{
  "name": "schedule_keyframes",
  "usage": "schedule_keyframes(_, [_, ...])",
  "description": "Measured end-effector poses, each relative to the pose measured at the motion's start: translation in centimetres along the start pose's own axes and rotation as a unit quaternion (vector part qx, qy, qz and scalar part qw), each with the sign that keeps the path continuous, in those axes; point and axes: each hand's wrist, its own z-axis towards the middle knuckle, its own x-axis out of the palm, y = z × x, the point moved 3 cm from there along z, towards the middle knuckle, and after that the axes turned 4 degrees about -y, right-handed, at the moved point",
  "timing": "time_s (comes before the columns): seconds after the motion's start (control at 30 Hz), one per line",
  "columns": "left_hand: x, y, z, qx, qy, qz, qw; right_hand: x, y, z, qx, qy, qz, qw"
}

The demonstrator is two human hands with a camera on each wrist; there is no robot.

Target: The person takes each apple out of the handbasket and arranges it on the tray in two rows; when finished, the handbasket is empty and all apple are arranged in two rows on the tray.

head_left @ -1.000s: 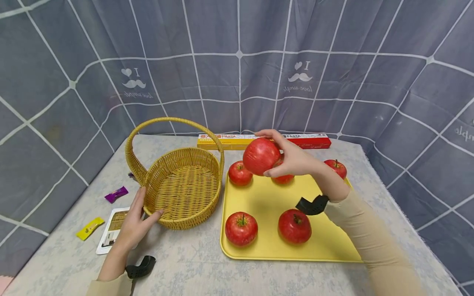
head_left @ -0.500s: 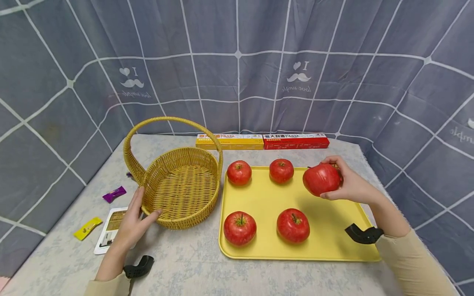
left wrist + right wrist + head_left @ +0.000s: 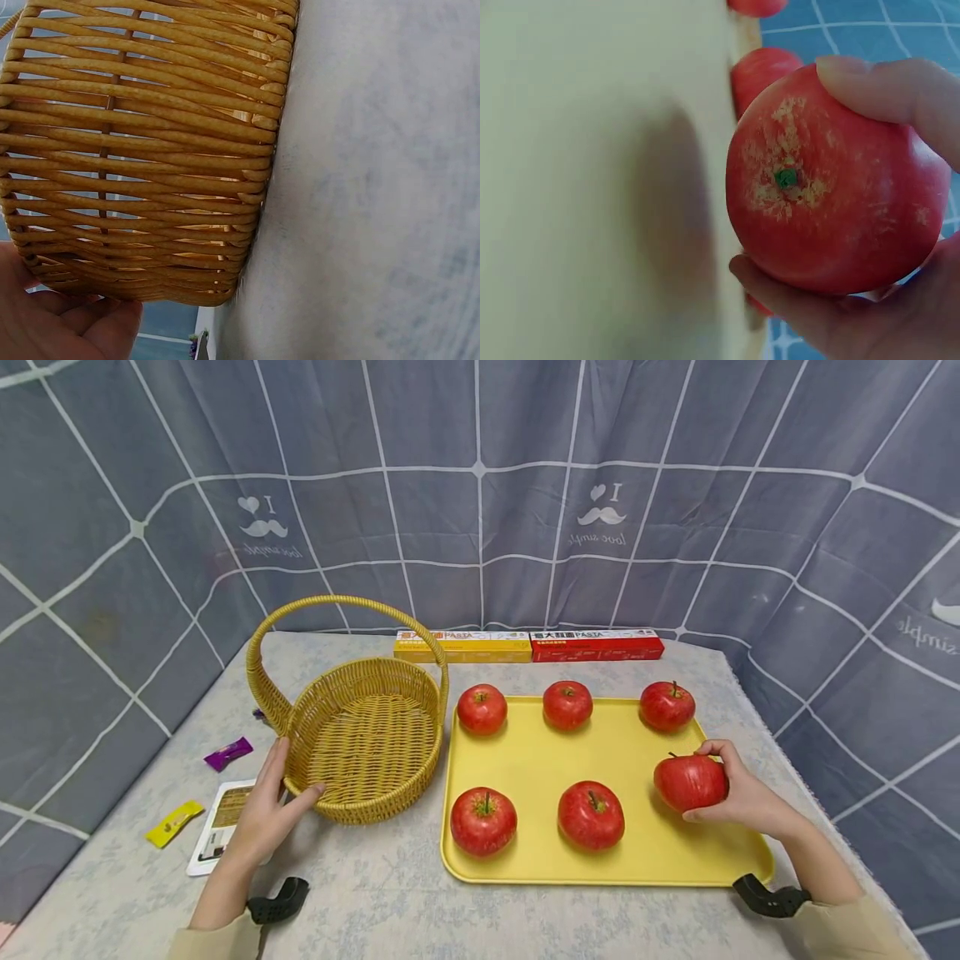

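Observation:
My left hand [image 3: 272, 806] grips the near left rim of a round wicker basket [image 3: 420, 789], thumb over the edge and fingers along the outer wall. Nothing lies inside the basket, and its tall handle arches over it. The woven wall [image 3: 142, 157] fills much of the left wrist view. At the right end of the yellow tray [image 3: 525, 868], my right hand [image 3: 738, 789] holds a red apple [image 3: 688, 782] between thumb and fingers, tilted, close over the tray. Its shadow shows beside the held apple [image 3: 832, 187] in the right wrist view. Several other red apples [image 3: 591, 815] sit spaced out in the tray.
Two pasta boxes, one yellow [image 3: 465, 649] and one red [image 3: 596, 647], lie end to end before the grey curtain [image 3: 480, 527]. Left of the basket are a purple wrapped candy [image 3: 228, 753], a yellow one [image 3: 174, 824] and a flat white-edged package [image 3: 221, 827].
My right hand has carried the apple rightward across the tray, then lowered it toward the near right part. An apple at the back right is uncovered. The left hand stays on the basket.

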Motion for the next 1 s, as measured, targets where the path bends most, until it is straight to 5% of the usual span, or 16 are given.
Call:
schedule_keyframes(0.37, [0.1, -0.2, 0.2, 0.0, 0.002, -0.002, 1.0, -0.2, -1.6, -1.7, 0.0, -0.055, -0.033, 0.998])
schedule_keyframes(0.77, [-0.2, -0.4, 0.1, 0.004, 0.008, 0.011, 0.9999, -0.5, -0.9, -3.5, -0.089, -0.013, -0.001, 0.996])
schedule_keyframes(1.0, [-0.4, -0.8, 0.1, -0.005, 0.016, 0.026, 0.9995, -0.4, -0.4, -3.6, -0.104, -0.01, -0.025, 0.994])
